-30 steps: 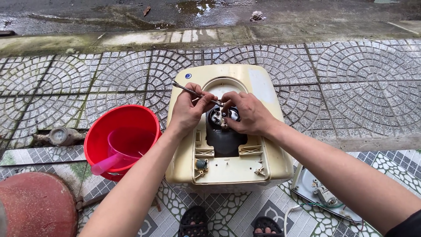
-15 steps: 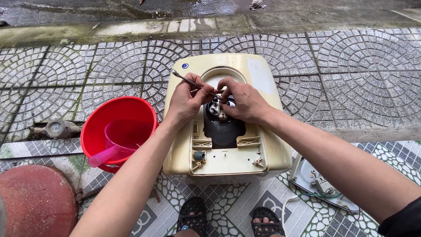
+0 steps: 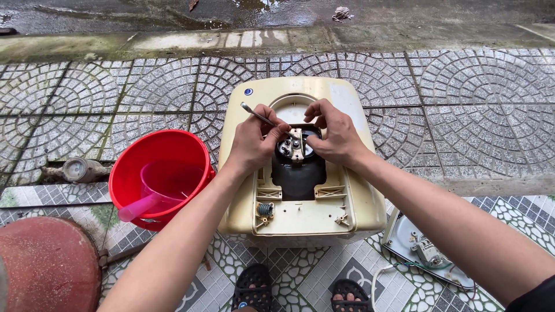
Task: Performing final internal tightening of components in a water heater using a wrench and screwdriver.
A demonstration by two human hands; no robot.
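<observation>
We kneel over a cream plastic appliance housing (image 3: 324,216) lying flat on the patterned tiled floor (image 3: 474,104), its inner side turned up. In its middle sits a black rounded component (image 3: 298,173) with a metal terminal plate (image 3: 296,144) on top, and both of our hands meet there. Our left hand (image 3: 254,141) has its grip closed around a thin metal tool (image 3: 260,117), a slim rod that slants up and to the left away from the terminal plate, its lower tip resting at the plate. Our right hand (image 3: 334,134) comes in from the other side, fingers curled down onto the top edge of the black component; the fingertips pinch at something small by the plate, but we cannot tell what, if anything, this grip holds. The two hands are nearly touching above the plate.

Just left of the housing stands a round red plastic bucket (image 3: 136,164) with a translucent pink scoop (image 3: 153,196) inside it. Further left a small round metal meter (image 3: 75,169) lies on the tiles, and a reddish-brown dome (image 3: 46,268) fills the lower left corner. At lower right lies a grey cover panel with wiring (image 3: 425,251). Our black sandals (image 3: 254,292) show at the bottom edge
</observation>
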